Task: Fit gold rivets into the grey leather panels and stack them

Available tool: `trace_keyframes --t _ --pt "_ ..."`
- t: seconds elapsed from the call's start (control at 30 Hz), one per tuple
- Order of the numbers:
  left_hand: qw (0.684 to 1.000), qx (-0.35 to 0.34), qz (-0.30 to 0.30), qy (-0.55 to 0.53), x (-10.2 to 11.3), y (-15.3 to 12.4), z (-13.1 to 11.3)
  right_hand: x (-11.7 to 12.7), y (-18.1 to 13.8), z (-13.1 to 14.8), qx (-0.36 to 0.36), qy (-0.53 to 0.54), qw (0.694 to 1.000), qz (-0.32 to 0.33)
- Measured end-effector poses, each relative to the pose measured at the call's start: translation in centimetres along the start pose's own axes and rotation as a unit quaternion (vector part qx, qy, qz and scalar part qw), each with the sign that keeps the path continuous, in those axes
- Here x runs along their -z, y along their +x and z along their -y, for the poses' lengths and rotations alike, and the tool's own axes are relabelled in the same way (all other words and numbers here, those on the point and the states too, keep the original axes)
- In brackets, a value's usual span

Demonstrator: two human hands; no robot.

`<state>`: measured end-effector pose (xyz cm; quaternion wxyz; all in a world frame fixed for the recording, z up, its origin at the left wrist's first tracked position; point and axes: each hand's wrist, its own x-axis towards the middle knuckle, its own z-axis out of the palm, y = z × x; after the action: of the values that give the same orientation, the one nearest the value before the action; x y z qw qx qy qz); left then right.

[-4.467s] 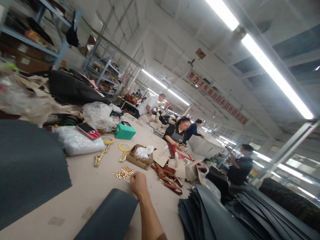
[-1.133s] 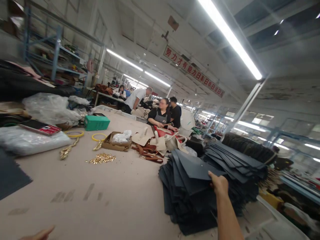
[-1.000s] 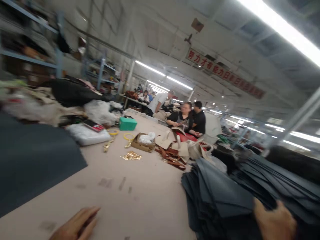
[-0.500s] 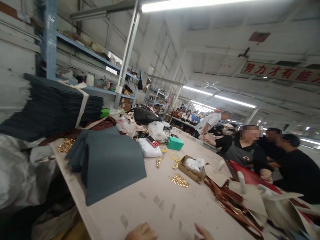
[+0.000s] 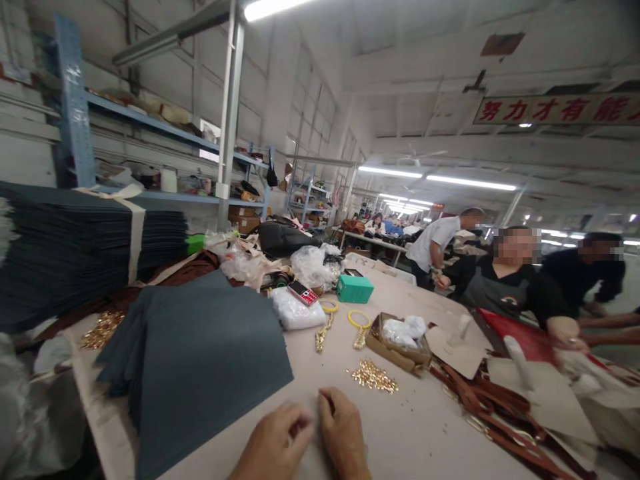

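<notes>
My left hand (image 5: pixel 277 437) is low in the head view, just above the table near a stack of dark grey-green sheets (image 5: pixel 210 360). Its fingers are curled in and slightly blurred. My right hand (image 5: pixel 343 430) is beside it, fingers bent down together towards the table top. Whatever either hand might hold is hidden behind the fingers. Beyond the right hand lies a pile of small gold metal pieces (image 5: pixel 374 376). Two yellow rings, the left one (image 5: pixel 329 307) and the right one (image 5: pixel 359 319), lie farther back with gold pieces strung from them.
A cardboard box (image 5: pixel 397 353) with white plastic bags, brown straps (image 5: pixel 480 393) and beige panels (image 5: pixel 545 400) lie to the right. A green box (image 5: pixel 355 289) and a phone (image 5: pixel 303 293) on a white packet (image 5: pixel 297 312) are farther back. A person in an apron (image 5: pixel 500 287) works across the table.
Both hands have come up from the bottom edge farther over the table and closer together. Their fingers are now curled. The camera view has shifted, and people across the table have moved.
</notes>
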<state>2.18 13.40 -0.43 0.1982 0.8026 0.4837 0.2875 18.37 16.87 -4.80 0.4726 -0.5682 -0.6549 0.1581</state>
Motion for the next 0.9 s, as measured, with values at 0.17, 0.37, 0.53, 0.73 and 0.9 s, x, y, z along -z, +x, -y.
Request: trace_keyframes --t 0.17,0.37,0.53,0.73,0.9 --pt "0.994 0.041 -0.025 0.094 0.2 11.3 0.9 0.5 0.3 -1.0 -0.031 0.067 0.997 0.031" --pt "0.976 0.059 -0.017 0.211 -3.8 19.1 1.8 -0.6 0.7 -2.9 -0.036 0.101 0.994 0.033" --pt "0.955 0.09 -0.008 0.284 -5.8 20.7 2.2 -1.3 0.5 -3.2 -0.035 0.11 0.993 -0.005" --pt "0.953 0.049 0.035 0.298 -5.4 21.1 3.2 -0.3 0.7 -2.1 -0.054 0.104 0.993 0.018" --pt "0.967 -0.028 0.078 0.239 -3.6 19.8 4.2 0.4 0.8 -0.9 -0.065 0.11 0.992 0.014"
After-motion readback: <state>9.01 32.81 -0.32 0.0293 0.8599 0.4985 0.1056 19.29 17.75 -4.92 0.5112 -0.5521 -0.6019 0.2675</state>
